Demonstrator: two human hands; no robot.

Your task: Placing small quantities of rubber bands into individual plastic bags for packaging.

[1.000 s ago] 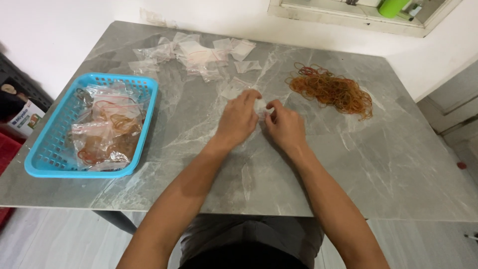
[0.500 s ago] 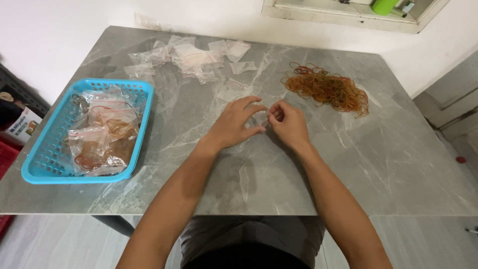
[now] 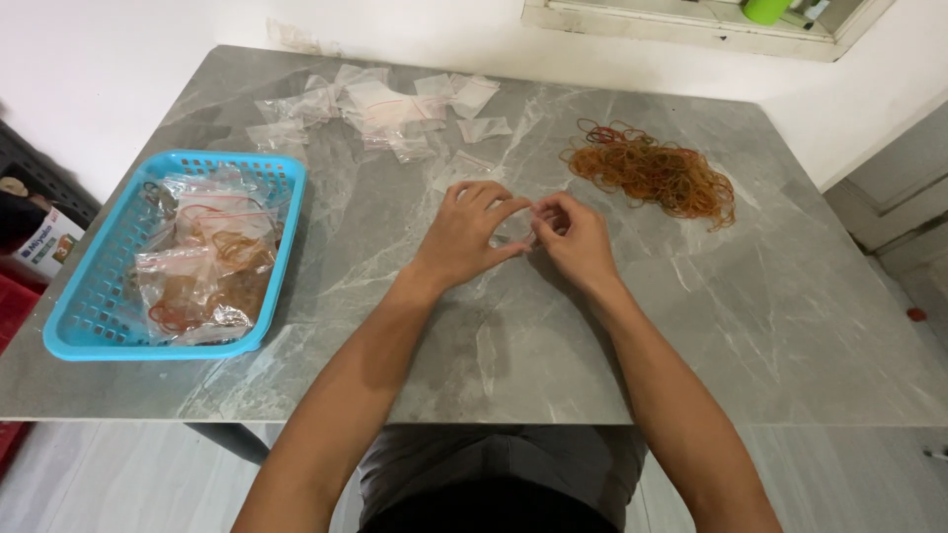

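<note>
Two hands meet over the middle of the grey marble-patterned counter (image 3: 691, 326), and between them we pinch a small clear plastic zip bag (image 3: 515, 225). Our left hand (image 3: 469, 232) has thumb and forefinger closed on the bag's near side, the other fingers spread; our right hand (image 3: 573, 237) is curled with its fingertips gathered at the bag's other edge. Whether anything is inside the bag we cannot tell.

We judge the bag very light, limp and slippery, apt to crumple or slide out of a loose pinch; the stiffer strip at its mouth looks the best place to grip, one side in each hand.

Beyond our right hand and to its outer side lies a loose pile of orange-brown rubber bands (image 3: 652, 176), springy and prone to tangle. Beyond our left hand, a scatter of empty clear bags (image 3: 385, 109) lies flat. Well out to the left hand's side stands a light blue plastic mesh basket (image 3: 74, 326) holding filled bags (image 3: 202, 276). Nothing lies between the hands and either pile.
</note>
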